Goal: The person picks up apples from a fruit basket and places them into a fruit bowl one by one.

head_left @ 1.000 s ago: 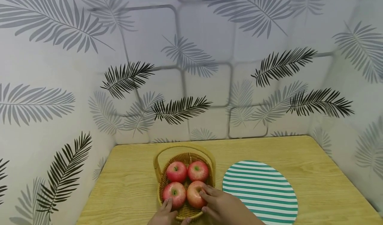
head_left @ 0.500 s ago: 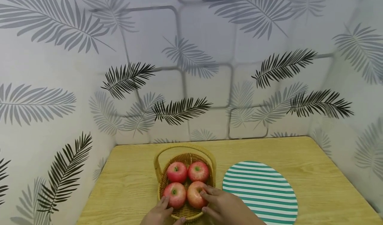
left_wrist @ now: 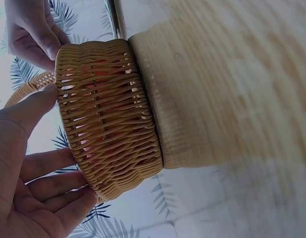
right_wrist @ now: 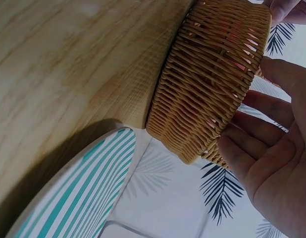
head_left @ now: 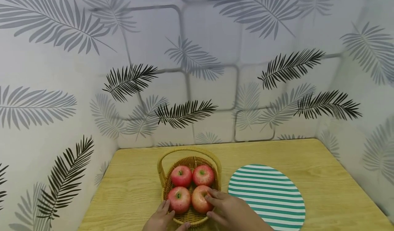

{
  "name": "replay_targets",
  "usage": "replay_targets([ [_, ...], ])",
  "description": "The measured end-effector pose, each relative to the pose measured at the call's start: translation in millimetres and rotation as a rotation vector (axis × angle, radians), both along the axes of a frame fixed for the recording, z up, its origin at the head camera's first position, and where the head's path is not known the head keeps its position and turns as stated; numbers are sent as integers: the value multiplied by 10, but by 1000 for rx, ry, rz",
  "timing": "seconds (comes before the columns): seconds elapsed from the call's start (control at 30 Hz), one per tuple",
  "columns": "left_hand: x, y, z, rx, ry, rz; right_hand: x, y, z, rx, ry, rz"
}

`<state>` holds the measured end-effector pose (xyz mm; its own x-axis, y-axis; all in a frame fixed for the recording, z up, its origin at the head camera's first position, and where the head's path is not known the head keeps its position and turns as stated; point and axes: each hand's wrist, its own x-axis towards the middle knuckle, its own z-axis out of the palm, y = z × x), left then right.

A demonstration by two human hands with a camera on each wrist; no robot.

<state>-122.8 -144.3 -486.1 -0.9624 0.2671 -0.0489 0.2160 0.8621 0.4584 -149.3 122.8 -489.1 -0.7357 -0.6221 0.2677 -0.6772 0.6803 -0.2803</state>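
Observation:
A wicker basket (head_left: 163,190) with an arched handle stands on the wooden table and holds several red apples. In the head view, my left hand (head_left: 158,220) lies at its front left, with fingertips by the front-left apple (head_left: 179,199). My right hand (head_left: 229,208) reaches over the right rim, its fingertips touching the front-right apple (head_left: 200,199). The left wrist view shows my left thumb (left_wrist: 36,106) at the rim of the basket (left_wrist: 111,119), with loosely extended fingers along the side. The right wrist view shows relaxed right fingers (right_wrist: 257,119) against the basket edge (right_wrist: 202,84).
A round placemat (head_left: 267,193) with green and white stripes lies right of the basket, close to the right hand. The wooden table (head_left: 132,176) meets a leaf-patterned wall (head_left: 209,87) at the back.
My left hand has shifted a little to the left, its fingers sliding from the front-left apple's front toward its left side. The right hand, basket and apples look unmoved.

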Motion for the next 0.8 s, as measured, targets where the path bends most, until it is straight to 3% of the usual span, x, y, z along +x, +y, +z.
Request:
replay_targets([
  [0.33, -31, -21, -29, -6, -87, 14, -100, -176, -107, -109, 134, 50],
  [0.5, -38, -24, -34, -2, -95, 15, -214, -345, -147, -150, 173, 40],
  [0.8, -66, -69, -37, -22, -86, -24, -407, -616, -166, -129, 52, 37],
])
